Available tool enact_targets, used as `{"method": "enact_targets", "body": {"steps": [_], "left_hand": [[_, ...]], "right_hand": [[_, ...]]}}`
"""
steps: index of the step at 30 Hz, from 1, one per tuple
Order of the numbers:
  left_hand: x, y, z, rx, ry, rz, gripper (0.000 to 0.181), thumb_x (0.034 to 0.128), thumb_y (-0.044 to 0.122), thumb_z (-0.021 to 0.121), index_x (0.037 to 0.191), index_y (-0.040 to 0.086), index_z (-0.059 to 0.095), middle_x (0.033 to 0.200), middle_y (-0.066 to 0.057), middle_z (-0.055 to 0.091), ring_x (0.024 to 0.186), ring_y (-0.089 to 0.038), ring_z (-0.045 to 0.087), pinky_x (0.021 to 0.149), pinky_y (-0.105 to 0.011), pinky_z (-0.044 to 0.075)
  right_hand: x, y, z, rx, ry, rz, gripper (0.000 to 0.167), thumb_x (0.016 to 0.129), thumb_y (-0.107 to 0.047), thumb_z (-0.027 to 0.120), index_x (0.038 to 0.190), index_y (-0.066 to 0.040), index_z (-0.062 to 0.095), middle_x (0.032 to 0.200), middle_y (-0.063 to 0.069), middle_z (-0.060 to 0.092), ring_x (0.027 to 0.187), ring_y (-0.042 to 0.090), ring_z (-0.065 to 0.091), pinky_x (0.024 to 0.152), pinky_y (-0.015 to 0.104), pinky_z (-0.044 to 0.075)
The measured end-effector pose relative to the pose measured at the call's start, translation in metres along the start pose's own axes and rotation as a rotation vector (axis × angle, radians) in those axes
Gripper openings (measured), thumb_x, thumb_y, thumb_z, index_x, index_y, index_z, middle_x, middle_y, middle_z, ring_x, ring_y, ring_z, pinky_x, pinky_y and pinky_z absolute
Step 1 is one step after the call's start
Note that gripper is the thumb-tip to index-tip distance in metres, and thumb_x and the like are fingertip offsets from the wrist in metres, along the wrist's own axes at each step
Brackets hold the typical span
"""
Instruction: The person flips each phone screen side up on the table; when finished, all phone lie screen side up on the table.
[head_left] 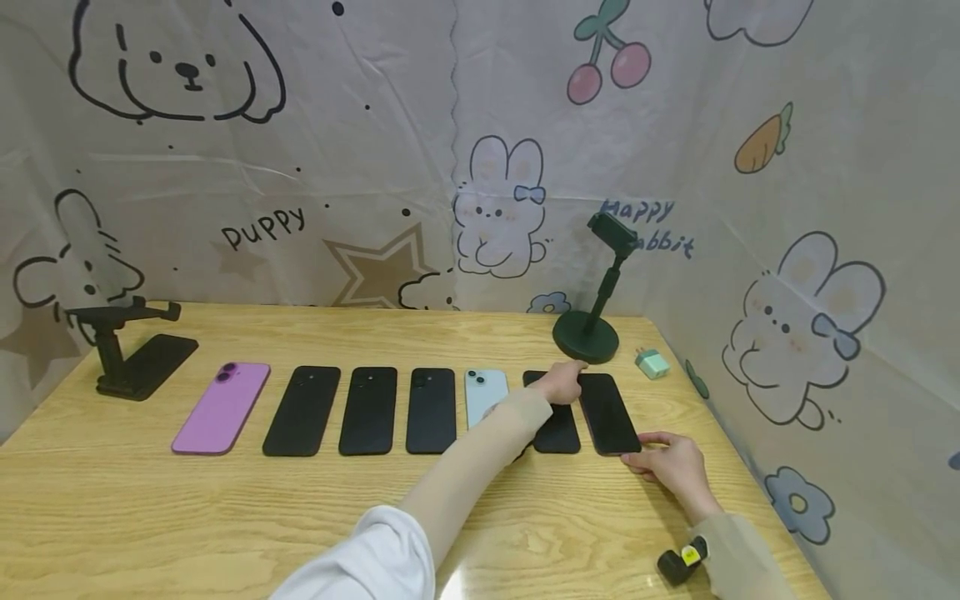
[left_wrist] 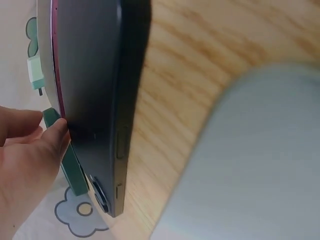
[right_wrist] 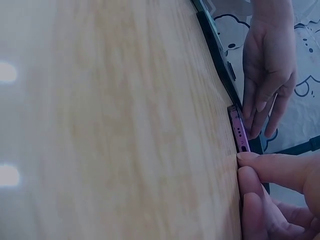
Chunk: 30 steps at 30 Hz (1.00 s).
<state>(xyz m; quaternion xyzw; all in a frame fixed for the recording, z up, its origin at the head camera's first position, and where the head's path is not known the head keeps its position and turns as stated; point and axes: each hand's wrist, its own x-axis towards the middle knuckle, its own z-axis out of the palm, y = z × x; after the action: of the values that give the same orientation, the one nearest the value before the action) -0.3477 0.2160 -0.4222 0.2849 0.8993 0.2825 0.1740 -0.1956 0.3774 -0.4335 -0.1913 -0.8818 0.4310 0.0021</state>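
- Pink-edged with a dark face, the end phone (head_left: 613, 419) lies flat on the table (head_left: 187, 533), between the two hands: near right corner at the right hand (head_left: 675, 468), far left corner by the left hand (head_left: 558, 383).
- From where I stand, the right hand's grip is narrow: thumb against the near edge, forefinger along the right side, the corner caught between them. That hand sits low, turned inward, its forearm coming up from the near right.
- The left arm is stretched long and slantwise across the row, fingers pointing right, one fingertip beyond the far corner. Thumb and forefinger are close together there; I cannot tell whether they pinch the phone or merely touch it.
- Just left of the right hand's grip, beside the end phone, lies a black phone (head_left: 558, 433), partly under the left hand and wrist.
- Next leftward comes a pale phone (head_left: 485, 387), half covered by the left forearm, then three dark phones (head_left: 431, 412) and a pink phone (head_left: 222, 408).
- Beyond the left hand stands a green stand (head_left: 587, 336); beyond the right hand, a charger (head_left: 652, 363).
- Well left of both hands is a black holder (head_left: 112, 354).
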Motion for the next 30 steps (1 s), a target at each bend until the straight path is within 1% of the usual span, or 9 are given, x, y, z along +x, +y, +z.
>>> {"method": "enact_targets", "body": {"steps": [2,3,5,7,9,11,17,22,30], "left_hand": [[0.025,-0.025,0.015,-0.020,0.063,0.061,0.054,0.0932,0.002,0.044,0.146,0.011,0.040,0.141,-0.007,0.051,0.130,-0.020,0.048,0.094,-0.025,0.044],[0.031,-0.032,0.017,-0.029,0.075,0.071,0.053,0.0934,0.003,0.045,0.145,0.013,0.041,0.139,-0.006,0.054,0.128,-0.018,0.050,0.093,-0.024,0.045],[0.037,-0.041,0.018,-0.047,0.101,0.091,0.050,0.0939,0.005,0.047,0.143,0.012,0.043,0.135,-0.006,0.057,0.125,-0.018,0.053,0.091,-0.023,0.046],[0.041,-0.053,0.012,-0.101,0.101,0.118,0.047,0.0944,0.006,0.050,0.141,0.012,0.047,0.131,-0.005,0.061,0.121,-0.016,0.057,0.092,-0.023,0.048],[0.018,-0.039,-0.006,-0.126,0.094,0.081,0.047,0.0940,0.003,0.053,0.140,0.007,0.047,0.130,-0.009,0.061,0.122,-0.021,0.056,0.098,-0.029,0.047],[0.003,-0.036,-0.017,-0.141,0.129,0.097,0.045,0.0928,0.000,0.052,0.138,0.001,0.049,0.129,-0.014,0.061,0.121,-0.026,0.057,0.100,-0.032,0.046],[-0.024,-0.044,-0.030,-0.163,0.191,0.071,0.041,0.0937,-0.002,0.051,0.135,-0.002,0.051,0.130,-0.018,0.059,0.123,-0.028,0.055,0.103,-0.033,0.044],[-0.033,-0.053,-0.037,-0.167,0.179,0.034,0.041,0.0939,-0.003,0.051,0.135,0.000,0.052,0.131,-0.017,0.059,0.125,-0.027,0.053,0.102,-0.034,0.045],[-0.038,-0.060,-0.044,-0.155,0.139,-0.006,0.043,0.0932,-0.002,0.052,0.136,0.000,0.051,0.132,-0.017,0.058,0.123,-0.027,0.054,0.101,-0.034,0.046]], "right_hand": [[0.000,0.000,0.001,0.003,-0.003,0.001,0.056,0.073,-0.016,0.082,0.117,0.011,0.060,0.065,0.002,0.069,0.055,0.009,0.063,0.052,0.021,0.052],[0.000,0.000,0.001,0.005,-0.004,0.002,0.057,0.073,-0.017,0.082,0.117,0.011,0.060,0.066,0.002,0.069,0.056,0.009,0.063,0.052,0.021,0.052],[0.000,0.000,0.001,-0.001,-0.003,0.003,0.059,0.072,-0.018,0.083,0.118,0.011,0.059,0.068,0.001,0.069,0.057,0.008,0.063,0.052,0.021,0.052],[-0.001,-0.002,0.001,-0.016,0.000,0.008,0.063,0.072,-0.020,0.083,0.120,0.011,0.057,0.069,0.002,0.070,0.057,0.008,0.063,0.053,0.021,0.052],[-0.003,-0.004,0.000,-0.042,0.008,0.006,0.066,0.072,-0.022,0.084,0.121,0.011,0.056,0.071,0.004,0.070,0.058,0.007,0.063,0.054,0.021,0.051],[-0.007,-0.007,0.000,-0.082,0.020,-0.011,0.067,0.072,-0.025,0.084,0.122,0.011,0.055,0.074,0.006,0.071,0.059,0.008,0.062,0.056,0.022,0.049],[-0.018,-0.022,0.011,-0.165,0.071,-0.146,0.061,0.073,-0.027,0.083,0.119,0.006,0.059,0.083,0.011,0.069,0.064,0.012,0.059,0.063,0.028,0.047],[-0.024,-0.036,0.028,-0.153,0.047,-0.203,0.055,0.073,-0.022,0.083,0.117,0.002,0.061,0.088,0.011,0.068,0.071,0.016,0.061,0.068,0.030,0.049],[-0.024,-0.054,0.050,-0.137,-0.011,-0.208,0.056,0.070,-0.024,0.086,0.114,0.002,0.061,0.093,0.012,0.066,0.084,0.022,0.060,0.070,0.030,0.047]]}}
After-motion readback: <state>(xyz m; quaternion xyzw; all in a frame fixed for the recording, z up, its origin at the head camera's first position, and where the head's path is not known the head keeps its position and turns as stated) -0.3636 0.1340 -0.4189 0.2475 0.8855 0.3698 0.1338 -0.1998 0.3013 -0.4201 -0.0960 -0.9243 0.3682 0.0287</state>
